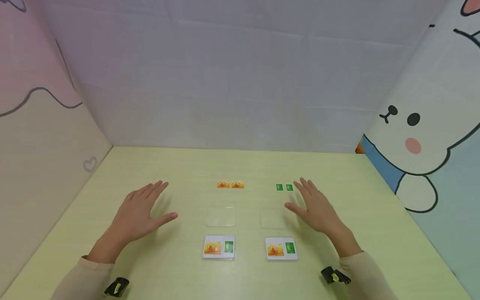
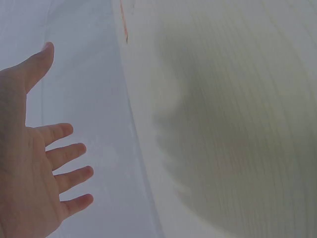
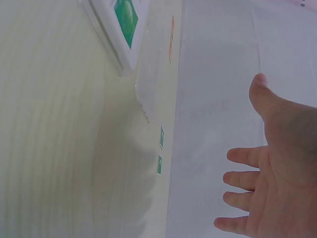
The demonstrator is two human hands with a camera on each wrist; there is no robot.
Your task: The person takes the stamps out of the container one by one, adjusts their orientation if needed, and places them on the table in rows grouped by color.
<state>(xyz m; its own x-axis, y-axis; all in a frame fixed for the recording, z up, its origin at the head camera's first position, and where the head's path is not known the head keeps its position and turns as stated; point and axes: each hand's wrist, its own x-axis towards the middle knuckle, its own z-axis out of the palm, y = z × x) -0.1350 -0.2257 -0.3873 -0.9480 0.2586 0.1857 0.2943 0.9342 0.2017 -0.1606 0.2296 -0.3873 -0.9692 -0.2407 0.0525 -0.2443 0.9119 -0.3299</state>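
Both hands are held above the table with fingers spread, holding nothing. My left hand (image 1: 138,212) is left of the cards, its thumb toward the middle. My right hand (image 1: 315,208) is near two small green stamps (image 1: 279,187) on the right. Two orange-yellow stamps (image 1: 223,185) lie side by side further left. Nearer me are two clear rounded plates, a left plate (image 1: 221,216) and a fainter right plate (image 1: 272,218). In front of them lie a left white card (image 1: 219,255) and a right white card (image 1: 281,256), each bearing one orange and one green picture.
The pale wooden table (image 1: 180,275) meets a whitish cloth wall (image 1: 240,83) at the back. Printed side panels stand left and right; the right panel (image 1: 431,137) shows a cartoon animal. A black strap (image 1: 117,287) hangs by the left sleeve, another (image 1: 335,276) by the right.
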